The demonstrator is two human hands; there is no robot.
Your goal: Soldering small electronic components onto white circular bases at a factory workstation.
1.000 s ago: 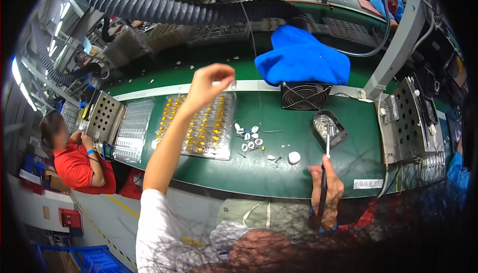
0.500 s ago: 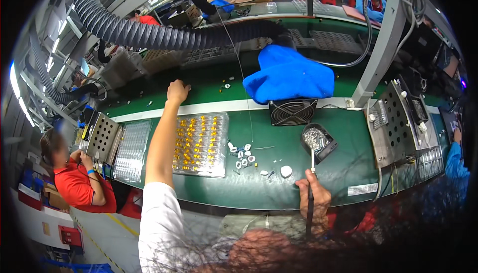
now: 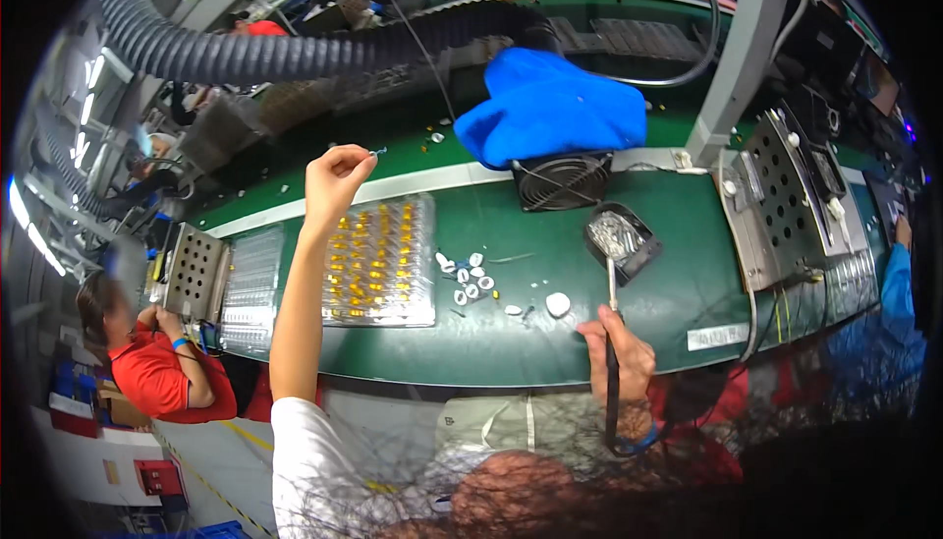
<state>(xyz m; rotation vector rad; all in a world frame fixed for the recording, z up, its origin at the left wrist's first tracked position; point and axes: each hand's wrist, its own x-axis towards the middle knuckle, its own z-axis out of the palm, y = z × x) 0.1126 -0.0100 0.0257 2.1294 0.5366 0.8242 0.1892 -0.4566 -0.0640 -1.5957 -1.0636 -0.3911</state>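
My left hand (image 3: pixel 337 183) is raised over the far edge of the green bench (image 3: pixel 491 352), thumb and fingertips pinched on a small bluish part (image 3: pixel 379 152) too tiny to make out. Below its forearm lies a clear plastic tray (image 3: pixel 424 288) with rows of small yellow pieces (image 3: pixel 381 257). On the right, my right hand (image 3: pixel 629 357) is closed around a soldering iron (image 3: pixel 613 288). The iron's tip reaches into a black box (image 3: pixel 643 262) of silvery metal shavings (image 3: pixel 616 234). Between my hands lie several small white ring-like parts (image 3: pixel 471 290) and a round white piece (image 3: pixel 558 304).
Behind the box stands a black fan (image 3: pixel 562 181) under a blue cloth (image 3: pixel 555 112). A ribbed grey hose (image 3: pixel 265 59) crosses above. A perforated metal housing (image 3: pixel 771 220) and a post (image 3: pixel 742 57) stand right. A person in red (image 3: pixel 162 377) sits left, near another clear tray (image 3: pixel 252 288).
My left hand has lifted from the strip beyond the bench, with a small bluish part now showing at its fingertips. The right hand keeps the soldering iron at the box. The view has shifted slightly.
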